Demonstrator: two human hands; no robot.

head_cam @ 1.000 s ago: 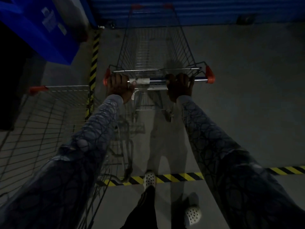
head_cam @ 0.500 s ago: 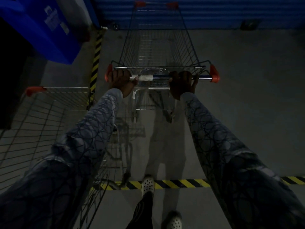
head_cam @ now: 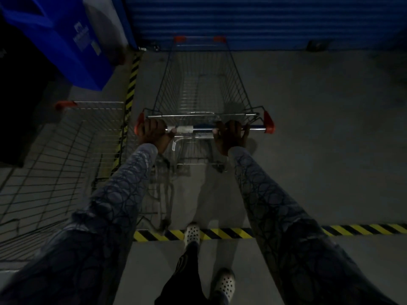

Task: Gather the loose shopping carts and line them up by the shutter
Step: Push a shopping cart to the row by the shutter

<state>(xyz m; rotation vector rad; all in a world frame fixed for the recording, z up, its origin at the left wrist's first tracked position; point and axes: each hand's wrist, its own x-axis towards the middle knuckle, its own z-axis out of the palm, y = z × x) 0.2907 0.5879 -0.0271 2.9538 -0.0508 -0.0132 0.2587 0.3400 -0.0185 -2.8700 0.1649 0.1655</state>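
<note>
A wire shopping cart (head_cam: 199, 84) with red corner caps stands straight ahead, its front end close to the blue ribbed shutter (head_cam: 253, 20). My left hand (head_cam: 154, 134) grips the left end of its handle bar (head_cam: 202, 129), and my right hand (head_cam: 230, 135) grips the bar right of centre. A second wire cart (head_cam: 63, 150) stands to my left, beside my left arm, its front corner capped in red. The light is dim.
A blue bin (head_cam: 63, 38) stands at the far left near the shutter. Yellow-black floor tape (head_cam: 131, 84) runs toward the shutter between the carts; another strip (head_cam: 363, 230) crosses under my feet. Bare concrete floor (head_cam: 330, 139) spreads to the right.
The cart and I have rolled forward toward the shutter. My feet have stepped up to the striped tape. Both hands keep their hold on the handle.
</note>
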